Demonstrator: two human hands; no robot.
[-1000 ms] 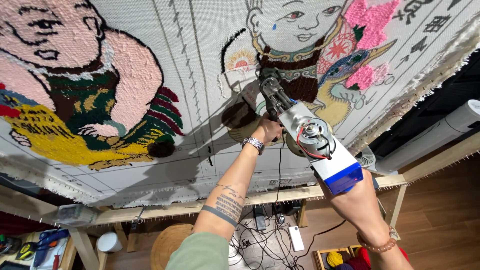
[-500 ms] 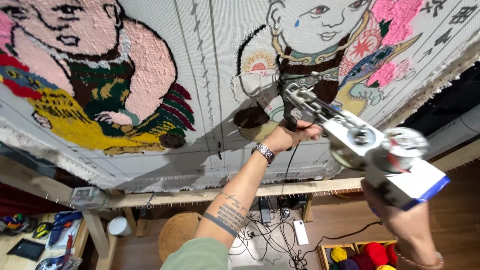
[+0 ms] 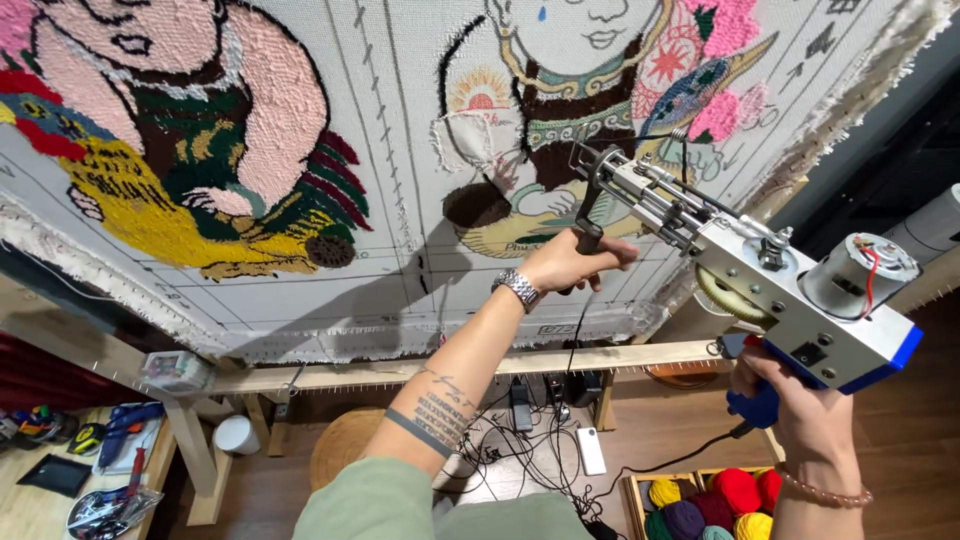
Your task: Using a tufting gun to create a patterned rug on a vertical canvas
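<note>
The left hand [image 3: 570,262] is wrapped around the black front handle of a tufting gun [image 3: 745,275], fingers [image 3: 612,250] clamped on it, a metal watch [image 3: 518,289] on the wrist and a tattoo on the forearm. The right hand [image 3: 795,400] grips the blue rear handle of the same gun, fingers closed tight around it, with a bead bracelet [image 3: 825,492] at the wrist. The gun is held up between the two hands, its needle end pointing at the stretched cloth [image 3: 400,200] near a brown and tan patch of the picture; whether the tip touches the cloth cannot be told. A silver motor with red wires sits on top of the gun's grey body, and a black cable hangs down from the blue handle.

The cloth carries tufted figures in pink, green, yellow and red on the left and a partly filled figure on the right. It is pinned on a wooden frame [image 3: 450,368]. Below, a crate [image 3: 640,492] holds balls of yarn in red, yellow, purple and green. A white power strip [image 3: 591,451] lies on the floor among black cables. At lower left a worktop [image 3: 40,500] carries small tools, with a white cup [image 3: 237,435] beside it.
</note>
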